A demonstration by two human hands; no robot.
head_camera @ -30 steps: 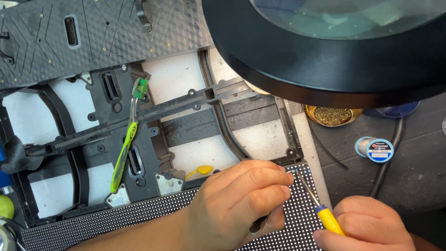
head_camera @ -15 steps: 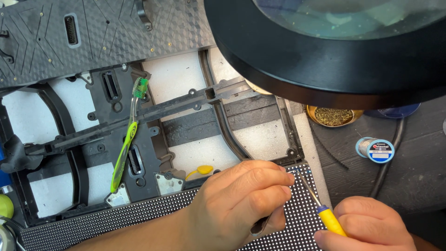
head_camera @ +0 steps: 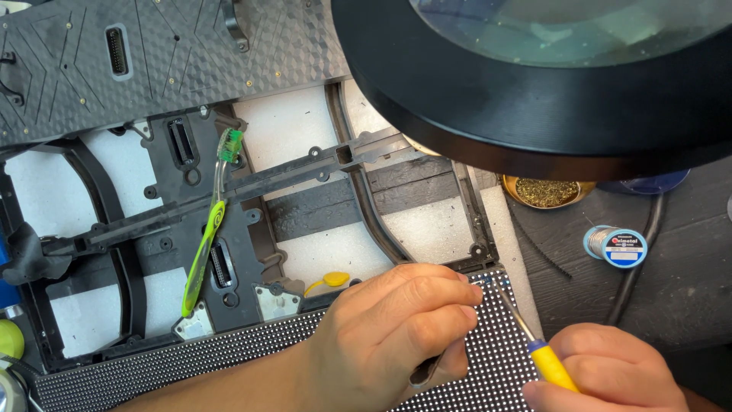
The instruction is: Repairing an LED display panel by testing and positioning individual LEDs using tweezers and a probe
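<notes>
Dotted panel (head_camera: 229,355) lies along the near edge of the worktop (head_camera: 686,229), below a black frame (head_camera: 252,229) bearing a green toothbrush (head_camera: 204,255). On it, the left hand (head_camera: 396,336) rests with fingers curled around a dark tool. Just right, the right hand (head_camera: 610,374) grips a yellow-handled screwdriver (head_camera: 537,343), tip touching the panel's corner.

My desk (head_camera: 686,305) is dark weathered wood, its bare planks showing at the right. On it there sit a spool of solder wire (head_camera: 614,246), a round brass tip-cleaner tin (head_camera: 547,192) just under the magnifier lamp's rim, and a black cable (head_camera: 639,263) running past the spool. White foam sheet (head_camera: 431,229) covers the left part, carrying the black plastic frame (head_camera: 152,229) and the dotted LED panel (head_camera: 229,355) along the near edge.
</notes>
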